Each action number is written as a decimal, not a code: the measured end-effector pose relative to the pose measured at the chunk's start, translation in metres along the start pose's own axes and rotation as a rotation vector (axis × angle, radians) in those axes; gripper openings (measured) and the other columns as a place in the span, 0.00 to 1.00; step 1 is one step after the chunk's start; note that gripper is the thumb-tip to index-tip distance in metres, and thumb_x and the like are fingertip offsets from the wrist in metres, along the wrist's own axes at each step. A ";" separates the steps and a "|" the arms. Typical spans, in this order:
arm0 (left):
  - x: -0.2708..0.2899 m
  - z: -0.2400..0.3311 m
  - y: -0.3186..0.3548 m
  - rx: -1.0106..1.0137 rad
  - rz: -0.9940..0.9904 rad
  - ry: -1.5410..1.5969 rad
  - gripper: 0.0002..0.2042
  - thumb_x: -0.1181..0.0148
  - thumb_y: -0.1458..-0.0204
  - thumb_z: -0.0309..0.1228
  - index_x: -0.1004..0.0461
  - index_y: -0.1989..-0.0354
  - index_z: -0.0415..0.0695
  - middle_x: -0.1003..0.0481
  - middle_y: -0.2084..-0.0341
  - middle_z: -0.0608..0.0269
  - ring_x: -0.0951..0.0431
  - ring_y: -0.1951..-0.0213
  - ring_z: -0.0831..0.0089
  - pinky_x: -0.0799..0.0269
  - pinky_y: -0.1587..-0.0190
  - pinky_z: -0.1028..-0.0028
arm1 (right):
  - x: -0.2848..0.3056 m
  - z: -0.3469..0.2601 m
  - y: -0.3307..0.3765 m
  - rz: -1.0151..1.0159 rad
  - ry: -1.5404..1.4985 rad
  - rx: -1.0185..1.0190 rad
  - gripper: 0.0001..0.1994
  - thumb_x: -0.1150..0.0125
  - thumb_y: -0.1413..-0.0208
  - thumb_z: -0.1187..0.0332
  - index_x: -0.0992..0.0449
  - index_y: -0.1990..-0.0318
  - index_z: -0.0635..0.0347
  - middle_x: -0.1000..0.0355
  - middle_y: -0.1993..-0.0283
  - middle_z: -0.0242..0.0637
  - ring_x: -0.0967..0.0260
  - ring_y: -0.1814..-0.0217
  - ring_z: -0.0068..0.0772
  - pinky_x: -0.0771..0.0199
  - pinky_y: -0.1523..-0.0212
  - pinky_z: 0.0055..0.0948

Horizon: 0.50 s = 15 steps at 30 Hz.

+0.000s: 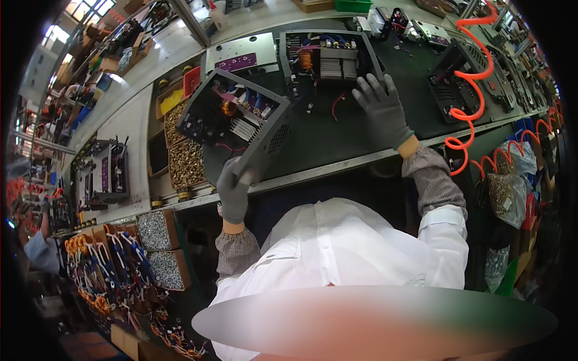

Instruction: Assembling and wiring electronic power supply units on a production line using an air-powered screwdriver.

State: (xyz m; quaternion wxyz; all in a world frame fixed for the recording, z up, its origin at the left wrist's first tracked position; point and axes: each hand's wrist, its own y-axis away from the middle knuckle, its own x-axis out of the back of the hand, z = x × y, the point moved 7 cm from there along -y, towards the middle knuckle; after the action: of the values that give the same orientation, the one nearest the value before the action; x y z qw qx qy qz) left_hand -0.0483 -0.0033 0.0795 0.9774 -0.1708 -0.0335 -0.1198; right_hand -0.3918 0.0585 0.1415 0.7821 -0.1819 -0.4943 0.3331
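Note:
My left hand (pixel 233 191), in a grey glove, grips the near corner of a black metal housing (pixel 265 147). This housing sits tilted at an angle on the bench, with circuit parts, a copper coil and silver heat-sink fins inside; part of my grip is hidden against its side wall. My gloved right hand (pixel 385 111) is open with fingers spread over the dark mat (pixel 325 138), holding nothing. Just beyond its fingertips stands a second black housing (pixel 328 57) with similar fins and a coil. A short red wire (pixel 336 107) lies on the mat between the two.
Bins of brass-coloured fasteners (pixel 186 163) stand left of the tilted housing. A silver plate (pixel 244 51) lies behind it. An orange coiled hose (pixel 475 96) hangs at the right, before another open housing (pixel 451 90). Wire bundles (pixel 108 265) and boxes of silver screws (pixel 158 230) are at lower left.

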 end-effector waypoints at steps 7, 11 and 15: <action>0.093 0.019 -0.010 0.099 0.454 0.151 0.10 0.36 0.49 0.32 0.22 0.65 0.36 0.27 0.75 0.69 0.30 0.71 0.81 0.34 0.67 0.79 | -0.023 0.019 -0.024 -0.366 -0.070 0.348 0.03 0.42 0.59 0.69 0.23 0.80 0.49 0.27 0.65 0.27 0.30 0.57 0.33 0.40 0.39 0.35; 0.073 0.065 -0.046 0.043 0.283 -0.195 0.08 0.34 0.52 0.32 0.21 0.69 0.40 0.26 0.78 0.69 0.28 0.74 0.81 0.35 0.72 0.80 | 0.016 0.049 -0.076 -0.630 -0.586 0.029 0.06 0.40 0.70 0.71 0.23 0.78 0.57 0.24 0.61 0.34 0.29 0.59 0.40 0.32 0.49 0.33; -0.036 0.124 -0.051 -0.621 0.079 -0.786 0.09 0.33 0.56 0.37 0.25 0.72 0.49 0.28 0.78 0.67 0.26 0.74 0.70 0.34 0.71 0.72 | 0.009 0.085 -0.043 -0.626 -1.685 -0.461 0.13 0.40 0.58 0.70 0.21 0.63 0.64 0.25 0.55 0.46 0.28 0.50 0.35 0.32 0.48 0.31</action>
State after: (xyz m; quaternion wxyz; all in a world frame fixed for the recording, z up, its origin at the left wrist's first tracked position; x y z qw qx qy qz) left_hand -0.0986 0.0005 0.2091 0.7977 -0.4870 -0.3554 -0.0138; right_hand -0.4510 0.0304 0.2119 0.1634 0.1109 -0.9800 0.0225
